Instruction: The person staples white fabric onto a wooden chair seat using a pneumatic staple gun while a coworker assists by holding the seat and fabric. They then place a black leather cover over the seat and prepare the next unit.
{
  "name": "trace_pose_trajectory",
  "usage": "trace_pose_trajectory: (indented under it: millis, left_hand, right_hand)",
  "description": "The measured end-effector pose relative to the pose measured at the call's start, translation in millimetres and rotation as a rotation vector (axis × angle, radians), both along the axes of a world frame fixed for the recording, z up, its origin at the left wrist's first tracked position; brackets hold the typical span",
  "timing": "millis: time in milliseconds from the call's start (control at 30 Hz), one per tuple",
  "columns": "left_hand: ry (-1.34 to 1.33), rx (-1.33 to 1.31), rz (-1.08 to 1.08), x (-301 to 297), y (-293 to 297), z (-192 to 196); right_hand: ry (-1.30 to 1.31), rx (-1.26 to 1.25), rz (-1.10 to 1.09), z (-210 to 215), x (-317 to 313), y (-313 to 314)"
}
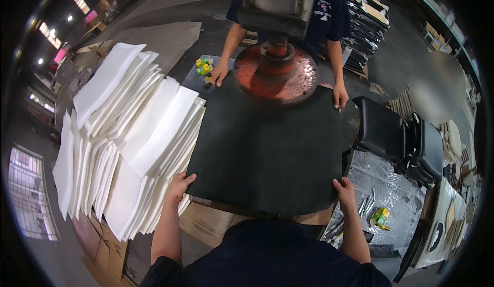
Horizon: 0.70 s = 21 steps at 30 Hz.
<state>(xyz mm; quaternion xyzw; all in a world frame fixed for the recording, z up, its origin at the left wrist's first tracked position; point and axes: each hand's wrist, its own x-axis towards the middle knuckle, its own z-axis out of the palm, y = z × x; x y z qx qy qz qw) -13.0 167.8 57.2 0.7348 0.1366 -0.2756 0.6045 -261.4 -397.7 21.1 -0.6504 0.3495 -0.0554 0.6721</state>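
A wide dark sheet (pixel 267 158), matt black and rounded at its near edge, lies flat in front of me. My left hand (pixel 179 186) grips its near left corner, thumb on top. At the near right corner my right hand (pixel 346 190) holds the edge the same way; the fingers under the sheet are hidden. Across from me a co-worker's two hands (pixel 220 73) rest at the far left and far right edges. A round, worn red press plate (pixel 275 76) on a thick metal column (pixel 275 1) stands over the sheet's far part.
Tall stacks of white foam sheets (pixel 154 117) stand close on my left. To the right are a silvery wrapped table (pixel 378 176) with a small yellow-green box (pixel 381 215) and metal rods, and black padded cushions (pixel 383 127). More boxes (pixel 204 66) sit beside the co-worker.
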Motion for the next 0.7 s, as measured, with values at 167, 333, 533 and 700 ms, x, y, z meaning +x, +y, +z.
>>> trace_pose_trajectory:
  millis: [167,333,533,700]
  left_hand:
    - [-0.079,0.083,0.031,-12,-3,-23]
    - [-0.194,0.222,0.023,-2,-24,-27]
    - [-0.094,0.216,0.074,-22,-6,-20]
    - [-0.129,0.156,-0.027,-15,7,-21]
  right_hand:
    - [0.016,-0.080,0.004,-10,-3,-3]
    - [-0.001,-0.335,-0.079,-16,-27,-26]
    - [-0.101,-0.604,-0.049,9,0,15]
    - [-0.204,-0.594,0.161,25,34,93]
